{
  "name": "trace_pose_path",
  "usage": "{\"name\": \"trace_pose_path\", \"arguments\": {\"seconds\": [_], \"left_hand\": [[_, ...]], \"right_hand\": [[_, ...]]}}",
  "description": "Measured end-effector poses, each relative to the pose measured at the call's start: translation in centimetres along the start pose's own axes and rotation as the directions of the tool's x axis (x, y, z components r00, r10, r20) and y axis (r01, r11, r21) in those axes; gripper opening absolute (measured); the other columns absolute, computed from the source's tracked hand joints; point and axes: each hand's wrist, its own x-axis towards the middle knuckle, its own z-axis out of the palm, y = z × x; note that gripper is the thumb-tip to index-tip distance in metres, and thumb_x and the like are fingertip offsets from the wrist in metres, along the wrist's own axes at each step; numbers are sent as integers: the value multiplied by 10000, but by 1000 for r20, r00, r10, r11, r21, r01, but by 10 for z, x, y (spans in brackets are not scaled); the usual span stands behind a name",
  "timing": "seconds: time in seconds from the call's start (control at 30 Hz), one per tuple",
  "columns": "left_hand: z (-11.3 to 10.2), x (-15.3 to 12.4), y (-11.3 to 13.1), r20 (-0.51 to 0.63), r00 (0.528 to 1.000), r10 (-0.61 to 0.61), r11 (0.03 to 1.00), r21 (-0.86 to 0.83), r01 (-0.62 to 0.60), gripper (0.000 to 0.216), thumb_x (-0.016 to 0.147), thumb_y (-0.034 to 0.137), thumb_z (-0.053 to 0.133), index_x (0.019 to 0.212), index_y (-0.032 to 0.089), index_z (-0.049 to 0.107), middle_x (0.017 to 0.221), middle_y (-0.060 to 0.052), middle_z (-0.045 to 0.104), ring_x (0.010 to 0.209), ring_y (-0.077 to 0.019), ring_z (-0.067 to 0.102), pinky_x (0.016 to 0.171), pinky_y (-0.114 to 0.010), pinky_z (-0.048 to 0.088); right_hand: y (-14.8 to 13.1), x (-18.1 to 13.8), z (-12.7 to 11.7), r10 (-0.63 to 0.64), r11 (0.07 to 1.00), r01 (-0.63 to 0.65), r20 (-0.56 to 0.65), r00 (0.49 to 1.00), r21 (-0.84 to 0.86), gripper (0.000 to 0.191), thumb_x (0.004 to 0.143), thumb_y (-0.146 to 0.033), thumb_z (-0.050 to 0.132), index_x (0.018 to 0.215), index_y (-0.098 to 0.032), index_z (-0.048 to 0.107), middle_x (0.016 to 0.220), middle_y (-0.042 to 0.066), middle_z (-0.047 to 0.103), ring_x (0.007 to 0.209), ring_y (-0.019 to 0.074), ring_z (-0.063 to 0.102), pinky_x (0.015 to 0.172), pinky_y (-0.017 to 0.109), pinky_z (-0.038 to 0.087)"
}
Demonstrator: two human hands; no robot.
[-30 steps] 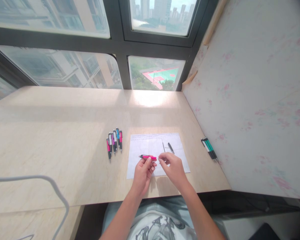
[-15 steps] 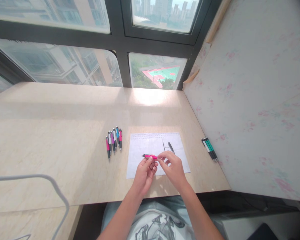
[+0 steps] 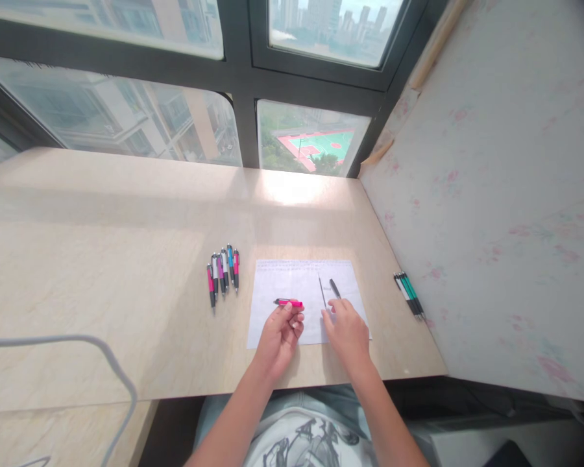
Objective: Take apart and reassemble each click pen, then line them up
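"Holding what, in our left hand (image 3: 276, 340)?"

"A pink barrel (image 3: 296, 303), pinched between thumb and fingers over the paper (image 3: 267, 285), nearly level, its dark end to the left."

"And how far along are we?"

"Partway, we judge: the parts are separate. Right of the barrel, the refill (image 3: 322, 288) lies on the paper, and beyond it the dark piece (image 3: 335, 288), which we take to be the grip. None is joined to another yet."

"What of our right hand (image 3: 349, 332)?"

"It is low over the paper, at the near ends of the refill and dark piece. We see thumb and forefinger a narrow gap apart, but cannot tell whether they touch the refill or pinch anything small."

"What else is around us?"

"Far left, a grey cable (image 3: 113, 363) crosses the table (image 3: 126, 259). Then six pens (image 3: 220, 267) side by side, seemingly whole. Right of the paper, by the wall (image 3: 486, 194), green and white pens (image 3: 409, 295) lie close together."

"Anything in our way?"

"Little, we think. Pens and cable lie well apart from our hands; only our right fingers hide the near ends there."
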Motion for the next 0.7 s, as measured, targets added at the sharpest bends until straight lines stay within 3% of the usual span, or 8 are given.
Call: {"name": "trace_pose_path", "arguments": {"seconds": [0.27,0.43,0.57,0.7], "left_hand": [[-3,1,-5,37,999,31,998,59,-33,202,728,211,790,883,135,684,851,-47,686,695,-90,620,593,-170,485],[-7,1,-7,83,997,11,991,134,-22,263,738,253,788,944,133,679,867,-57,696,712,-104,633,674,-217,493],[-7,1,-6,97,995,12,994,110,-22,244,745,237,779,941,134,677,875,-54,693,732,-111,638,696,-227,497],[-6,1,-3,93,996,19,999,44,-23,204,751,196,767,921,131,674,868,-51,686,744,-109,639,694,-212,501]], "right_hand": [[-17,16,2,44,989,-36,53,998,-144,253,896,-145,508,1129,-209,584,977,100,656,848,215,650,593,265,376],[-21,21,2,44,989,-28,106,993,-148,177,855,-118,505,957,-199,624,900,90,670,752,198,652,558,261,348],[-16,15,-7,-28,996,21,85,996,83,118,797,-146,535,844,-208,623,851,44,665,751,183,629,589,254,376],[0,2,-24,-102,905,79,33,994,417,110,821,-216,521,778,-205,622,732,11,642,654,157,590,632,259,439]]}}
